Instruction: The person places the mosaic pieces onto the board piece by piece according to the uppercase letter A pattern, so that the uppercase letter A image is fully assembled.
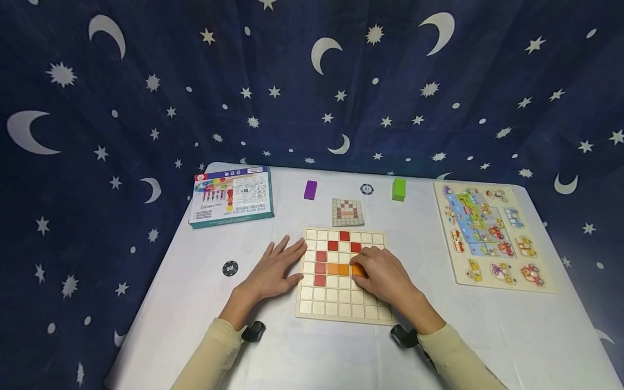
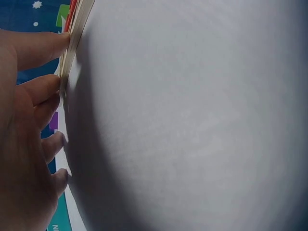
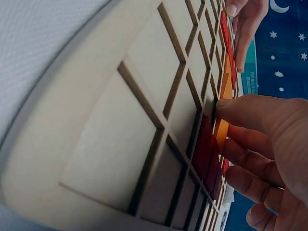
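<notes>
A wooden grid board (image 1: 325,309) lies in front of me with red tiles (image 1: 320,267) and orange tiles (image 1: 338,269) set in its cells. Between thumb and fingers, my right hand (image 1: 385,273) pinches an orange square tile (image 3: 222,134) at the right end of the orange row. Dark red tiles (image 3: 205,156) sit in cells beneath that hand, mostly hidden from above. My left hand (image 1: 273,271) is spread at the board's left edge, its fingertips touching the side. Beyond the board lies a small pattern card (image 1: 348,212) showing a similar coloured grid.
A purple block (image 1: 310,189), a green block (image 1: 398,189) and a chip marked 10 (image 1: 367,189) stand along the back. At the left are a toy box (image 1: 231,197) and a black chip (image 1: 230,268). A vehicle puzzle board (image 1: 492,235) occupies the right side.
</notes>
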Action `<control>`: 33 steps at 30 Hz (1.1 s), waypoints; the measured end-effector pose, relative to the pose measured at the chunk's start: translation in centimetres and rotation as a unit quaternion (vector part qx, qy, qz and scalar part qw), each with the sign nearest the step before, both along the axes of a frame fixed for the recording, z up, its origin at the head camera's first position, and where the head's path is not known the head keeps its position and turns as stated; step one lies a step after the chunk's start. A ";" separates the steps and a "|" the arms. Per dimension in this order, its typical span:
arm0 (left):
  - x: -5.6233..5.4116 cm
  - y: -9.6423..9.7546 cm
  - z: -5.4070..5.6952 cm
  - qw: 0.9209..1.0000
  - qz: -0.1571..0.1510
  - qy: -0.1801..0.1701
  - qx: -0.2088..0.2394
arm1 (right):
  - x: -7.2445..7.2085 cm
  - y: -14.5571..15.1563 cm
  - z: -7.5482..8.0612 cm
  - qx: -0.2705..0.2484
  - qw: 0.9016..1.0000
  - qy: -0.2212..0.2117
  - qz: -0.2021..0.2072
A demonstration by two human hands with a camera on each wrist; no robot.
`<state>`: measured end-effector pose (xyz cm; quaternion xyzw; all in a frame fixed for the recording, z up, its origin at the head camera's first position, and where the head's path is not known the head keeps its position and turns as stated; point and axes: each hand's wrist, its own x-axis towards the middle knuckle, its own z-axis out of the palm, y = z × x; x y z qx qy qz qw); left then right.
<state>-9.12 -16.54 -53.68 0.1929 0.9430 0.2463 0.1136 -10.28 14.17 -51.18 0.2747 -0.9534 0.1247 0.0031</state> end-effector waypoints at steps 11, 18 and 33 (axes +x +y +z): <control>0.1 0.1 0.0 1.000 0.004 -0.006 0.000 | 0.1 0.1 -0.1 0.001 1.000 0.006 0.001; 0.1 0.1 -0.1 1.000 0.001 -0.006 -0.004 | 0.2 0.2 -0.1 0.001 1.000 0.008 -0.002; 0.7 0.3 -0.2 1.000 -0.003 -0.012 0.005 | 1.6 2.3 -0.3 -0.049 0.998 -0.038 -0.016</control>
